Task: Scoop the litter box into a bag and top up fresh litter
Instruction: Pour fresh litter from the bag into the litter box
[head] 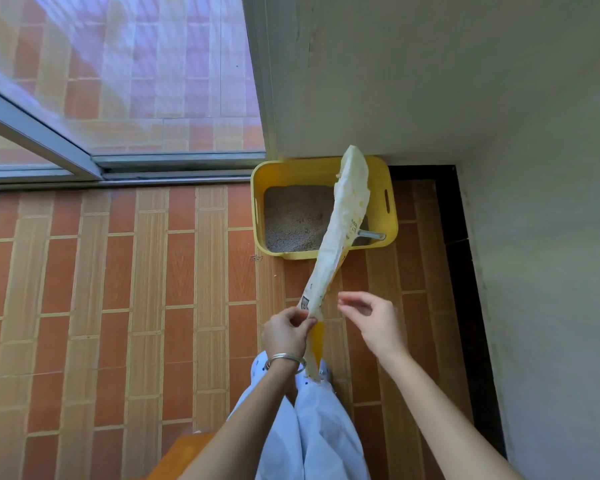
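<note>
1. My left hand (286, 329) pinches the bag (347, 216) near its lower part, thumb and fingers closed on the edge. A metal bracelet (283, 357) sits on that wrist.
2. My right hand (371, 317) holds nothing. Its fingers are loosely bent, thumb and forefinger apart, just beside the bag; I cannot tell if a fingertip touches it.
3. The bag is flat and limp, white with yellow. It slants up from my left hand, and in this view its top end crosses the box. A yellow strip hangs below my hand toward my feet.
4. The yellow box (257, 192) stands on the floor in the corner, against the wall (465, 81) and beside the door track (174, 164).
5. Grey litter (295, 220) covers the bottom of the box. A grey scoop (373, 234) lies at its right side, partly hidden behind the bag.
6. The floor (118, 289) is brick-pattern tile. My pale trousers (319, 427) show below, and a wooden corner (184, 448) is at the lower edge.
</note>
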Action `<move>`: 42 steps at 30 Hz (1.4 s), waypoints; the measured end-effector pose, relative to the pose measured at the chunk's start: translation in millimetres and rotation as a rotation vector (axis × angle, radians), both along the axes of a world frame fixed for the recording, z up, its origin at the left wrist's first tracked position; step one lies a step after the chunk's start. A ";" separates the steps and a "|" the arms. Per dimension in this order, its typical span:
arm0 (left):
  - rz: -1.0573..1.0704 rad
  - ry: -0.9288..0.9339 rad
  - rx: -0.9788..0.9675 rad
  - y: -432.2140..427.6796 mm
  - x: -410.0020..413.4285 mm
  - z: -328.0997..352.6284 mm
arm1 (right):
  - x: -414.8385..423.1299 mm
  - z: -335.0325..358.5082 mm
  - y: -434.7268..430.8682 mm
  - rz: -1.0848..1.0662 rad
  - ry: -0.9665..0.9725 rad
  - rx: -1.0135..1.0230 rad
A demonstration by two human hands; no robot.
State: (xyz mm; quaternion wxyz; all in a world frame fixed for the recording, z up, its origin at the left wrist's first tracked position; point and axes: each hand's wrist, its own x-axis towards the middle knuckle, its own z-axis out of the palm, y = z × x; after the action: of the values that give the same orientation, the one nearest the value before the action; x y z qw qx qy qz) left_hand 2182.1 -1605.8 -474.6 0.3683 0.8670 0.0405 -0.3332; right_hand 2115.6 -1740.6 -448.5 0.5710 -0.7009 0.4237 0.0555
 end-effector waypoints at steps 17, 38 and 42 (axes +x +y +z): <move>0.133 0.147 -0.226 -40.6 39.0 5.4 | -42.4 -32.6 40.4 -0.113 0.003 -0.047; -0.469 0.093 -0.194 -55.7 65.8 -28.4 | 28.9 -37.4 -21.3 -0.278 -0.004 -0.343; -0.384 0.059 -0.216 -59.8 46.8 -32.1 | 34.6 -33.7 -27.4 -0.338 0.005 -0.324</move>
State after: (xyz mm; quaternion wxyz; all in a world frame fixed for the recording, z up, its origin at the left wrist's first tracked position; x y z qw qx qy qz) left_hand 2228.9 -1665.7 -506.7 0.3873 0.8042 -0.1505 -0.4249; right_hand 2150.3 -1768.1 -482.2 0.4510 -0.7024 0.5400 -0.1081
